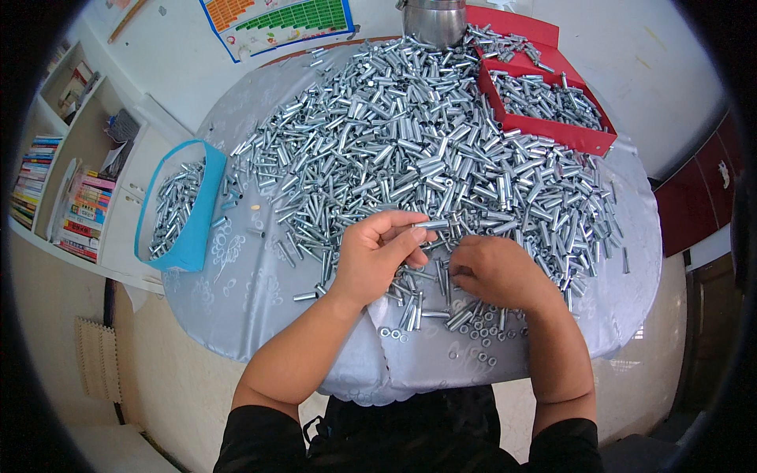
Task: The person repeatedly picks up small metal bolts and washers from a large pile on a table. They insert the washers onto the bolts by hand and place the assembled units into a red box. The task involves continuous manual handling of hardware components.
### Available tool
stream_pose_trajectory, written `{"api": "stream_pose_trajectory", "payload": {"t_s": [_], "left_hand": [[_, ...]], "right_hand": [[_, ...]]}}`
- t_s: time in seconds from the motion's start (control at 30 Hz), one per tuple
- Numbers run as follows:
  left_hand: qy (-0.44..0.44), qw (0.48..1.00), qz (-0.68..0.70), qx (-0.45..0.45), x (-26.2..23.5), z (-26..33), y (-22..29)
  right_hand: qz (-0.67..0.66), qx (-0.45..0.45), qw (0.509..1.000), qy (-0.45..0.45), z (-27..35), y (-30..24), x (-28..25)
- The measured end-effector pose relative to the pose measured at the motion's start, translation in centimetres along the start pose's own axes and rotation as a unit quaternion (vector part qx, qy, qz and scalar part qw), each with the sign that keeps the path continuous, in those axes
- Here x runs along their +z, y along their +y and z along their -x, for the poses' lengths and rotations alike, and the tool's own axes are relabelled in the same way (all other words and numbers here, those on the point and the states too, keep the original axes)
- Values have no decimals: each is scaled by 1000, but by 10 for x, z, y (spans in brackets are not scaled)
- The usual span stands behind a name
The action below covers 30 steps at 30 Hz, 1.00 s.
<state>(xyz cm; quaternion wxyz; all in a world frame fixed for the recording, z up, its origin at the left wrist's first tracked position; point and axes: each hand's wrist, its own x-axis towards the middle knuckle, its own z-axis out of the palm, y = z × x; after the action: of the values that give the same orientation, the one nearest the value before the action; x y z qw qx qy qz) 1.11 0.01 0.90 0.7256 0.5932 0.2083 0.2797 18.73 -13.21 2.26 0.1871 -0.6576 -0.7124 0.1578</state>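
A big heap of small shiny metal tubes point(410, 150) covers a round table with a pale grey cloth point(252, 292). My left hand point(377, 254) is raised just above the heap's near edge and pinches one metal tube point(432, 225) between thumb and fingertips. My right hand point(495, 272) rests palm down on the tubes beside it, fingers curled; what is under it is hidden. Several small metal washers point(477, 337) lie loose on the cloth in front of my right hand.
A blue box point(197, 229) holding tubes hangs at the table's left edge. A red box point(544, 122) with more tubes stands at the back right, a steel pot point(434, 20) behind the heap. Bookshelves point(71, 189) are at the left.
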Motion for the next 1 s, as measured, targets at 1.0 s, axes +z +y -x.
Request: {"api": "stream_pose_trajectory", "payload": {"t_s": [1.0], "left_hand": [[2,1000,0,2,-1,0,-3]], "right_hand": [[-479,163,833,224,-14,-4,-4]]}}
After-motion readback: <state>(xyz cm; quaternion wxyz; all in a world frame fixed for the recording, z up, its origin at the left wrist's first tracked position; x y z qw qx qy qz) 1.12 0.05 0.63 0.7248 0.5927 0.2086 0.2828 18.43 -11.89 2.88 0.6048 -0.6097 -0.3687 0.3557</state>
